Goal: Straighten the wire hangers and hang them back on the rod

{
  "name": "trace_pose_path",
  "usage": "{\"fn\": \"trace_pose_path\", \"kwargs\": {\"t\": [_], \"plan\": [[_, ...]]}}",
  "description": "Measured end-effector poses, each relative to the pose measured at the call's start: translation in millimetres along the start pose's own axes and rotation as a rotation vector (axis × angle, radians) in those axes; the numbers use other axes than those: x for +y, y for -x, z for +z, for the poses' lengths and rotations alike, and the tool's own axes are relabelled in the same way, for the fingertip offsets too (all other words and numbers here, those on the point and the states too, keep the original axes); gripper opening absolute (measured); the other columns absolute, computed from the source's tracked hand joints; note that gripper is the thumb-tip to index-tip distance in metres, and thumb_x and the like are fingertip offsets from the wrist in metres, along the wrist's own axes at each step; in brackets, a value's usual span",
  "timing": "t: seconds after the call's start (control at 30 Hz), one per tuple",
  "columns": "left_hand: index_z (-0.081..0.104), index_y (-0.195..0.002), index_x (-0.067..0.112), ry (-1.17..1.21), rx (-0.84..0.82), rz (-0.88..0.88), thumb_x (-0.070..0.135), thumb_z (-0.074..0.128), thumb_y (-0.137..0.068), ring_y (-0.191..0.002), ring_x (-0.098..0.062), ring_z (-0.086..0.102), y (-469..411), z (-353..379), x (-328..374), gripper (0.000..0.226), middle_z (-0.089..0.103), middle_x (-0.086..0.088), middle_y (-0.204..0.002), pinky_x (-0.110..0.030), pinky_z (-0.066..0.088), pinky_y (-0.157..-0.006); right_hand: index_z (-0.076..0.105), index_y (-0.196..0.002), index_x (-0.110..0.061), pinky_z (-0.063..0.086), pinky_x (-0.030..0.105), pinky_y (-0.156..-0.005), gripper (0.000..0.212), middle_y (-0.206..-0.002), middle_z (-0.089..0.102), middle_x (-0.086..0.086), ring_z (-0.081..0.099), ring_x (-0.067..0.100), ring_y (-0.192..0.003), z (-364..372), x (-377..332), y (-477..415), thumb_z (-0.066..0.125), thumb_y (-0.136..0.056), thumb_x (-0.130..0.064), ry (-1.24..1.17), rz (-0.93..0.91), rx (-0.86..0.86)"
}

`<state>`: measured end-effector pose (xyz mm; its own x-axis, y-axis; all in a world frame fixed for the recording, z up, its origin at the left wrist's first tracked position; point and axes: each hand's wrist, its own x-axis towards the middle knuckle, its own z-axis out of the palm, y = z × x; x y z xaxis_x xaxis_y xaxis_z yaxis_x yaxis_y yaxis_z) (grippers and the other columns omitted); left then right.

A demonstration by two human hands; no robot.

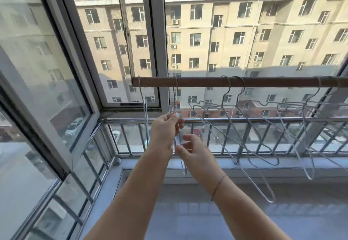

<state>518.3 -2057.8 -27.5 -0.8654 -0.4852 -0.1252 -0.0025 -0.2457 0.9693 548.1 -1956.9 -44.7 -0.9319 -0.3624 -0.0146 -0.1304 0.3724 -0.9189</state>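
Note:
A brown wooden rod [207,82] runs across the window at mid height. Several silver wire hangers hang from it. The second hanger from the left [183,166] hangs edge-on with its hook over the rod. My left hand [164,132] pinches its wires near the top, and my right hand [192,151] grips them lower down. Another edge-on hanger [146,111] hangs at the rod's left end. To the right, tilted hangers [235,145] hang skewed and overlap each other.
A metal window railing [244,120] runs behind the hangers, with a white sill [282,166] below it. Window frames [156,42] stand behind and to the left. A pale counter surface [188,217] lies under my arms.

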Motion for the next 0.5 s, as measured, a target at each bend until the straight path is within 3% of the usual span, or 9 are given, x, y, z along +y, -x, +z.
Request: {"fn": "trace_pose_path", "kwargs": {"t": [0.1, 0.2, 0.33, 0.5], "plan": [[0.063, -0.089, 0.009, 0.05, -0.003, 0.001, 0.005, 0.047, -0.094, -0.062, -0.011, 0.055, -9.1, 8.1, 4.3, 0.017, 0.062, -0.004, -0.07, -0.016, 0.048, -0.056, 0.053, -0.114, -0.017, 0.049, 0.016, -0.055, 0.029, -0.076, 0.069, 0.001, 0.064, 0.013, -0.066, 3.3, 6.8, -9.8, 0.055, -0.085, -0.017, -0.137, -0.017, 0.096], [0.062, -0.086, 0.009, 0.092, -0.006, -0.011, 0.001, 0.045, -0.094, -0.059, -0.009, 0.052, -20.4, 23.5, 12.9, 0.02, 0.059, -0.004, -0.068, -0.014, 0.046, -0.053, 0.057, -0.105, -0.019, 0.046, 0.021, -0.049, 0.023, -0.06, 0.065, -0.003, 0.055, 0.011, -0.052, -2.1, 4.8, -21.1, 0.053, -0.084, -0.011, -0.19, -0.071, 0.181], [0.063, -0.1, 0.004, 0.107, -0.022, -0.031, 0.002, 0.045, -0.094, -0.059, -0.009, 0.051, -32.4, 43.4, 19.3, 0.019, 0.06, -0.003, -0.068, -0.017, 0.045, -0.055, 0.058, -0.103, -0.016, 0.044, 0.034, -0.056, 0.021, -0.059, 0.063, 0.0, 0.053, 0.02, -0.058, -14.1, 4.3, -36.2, 0.054, -0.084, -0.009, -0.239, -0.08, 0.233], [0.063, -0.1, 0.004, 0.162, -0.034, -0.05, 0.002, 0.046, -0.094, -0.062, -0.011, 0.054, -43.6, 54.0, 16.7, 0.018, 0.06, -0.004, -0.069, -0.019, 0.047, -0.06, 0.058, -0.097, -0.026, 0.049, 0.044, -0.066, 0.019, -0.065, 0.066, 0.007, 0.056, 0.022, -0.061, -23.6, 11.9, -48.1, 0.056, -0.082, -0.014, -0.261, -0.094, 0.275]]}}
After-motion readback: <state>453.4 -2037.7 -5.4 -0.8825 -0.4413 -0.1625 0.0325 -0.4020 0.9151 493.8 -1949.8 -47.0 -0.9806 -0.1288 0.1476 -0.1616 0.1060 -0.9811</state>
